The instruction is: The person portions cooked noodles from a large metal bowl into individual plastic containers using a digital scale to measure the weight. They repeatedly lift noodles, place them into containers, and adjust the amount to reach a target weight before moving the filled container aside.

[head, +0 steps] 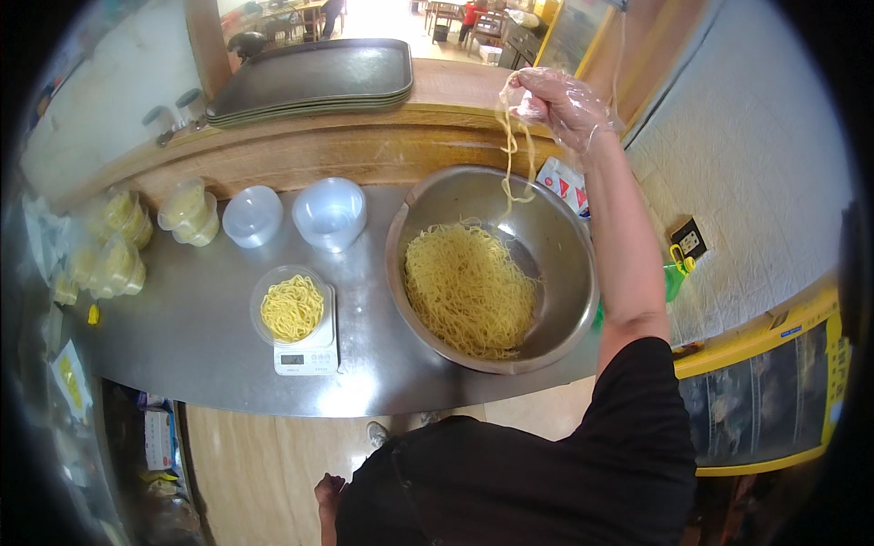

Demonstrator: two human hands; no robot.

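Observation:
My right hand, in a clear plastic glove, is raised above the far right rim of a large steel bowl. A few noodle strands hang from its pinched fingers. In the bowl lies a heap of yellow noodles, mostly on the left side. To the bowl's left, a white digital kitchen scale carries a round clear plastic tub with a portion of noodles. My left hand hangs low beside my body, bare and away from the table; its fingers look curled, but their grip is unclear.
Two stacks of clear tubs stand behind the scale. Several filled tubs crowd the steel table's left end. Trays are piled on the wooden ledge. A green bottle stands by the right wall.

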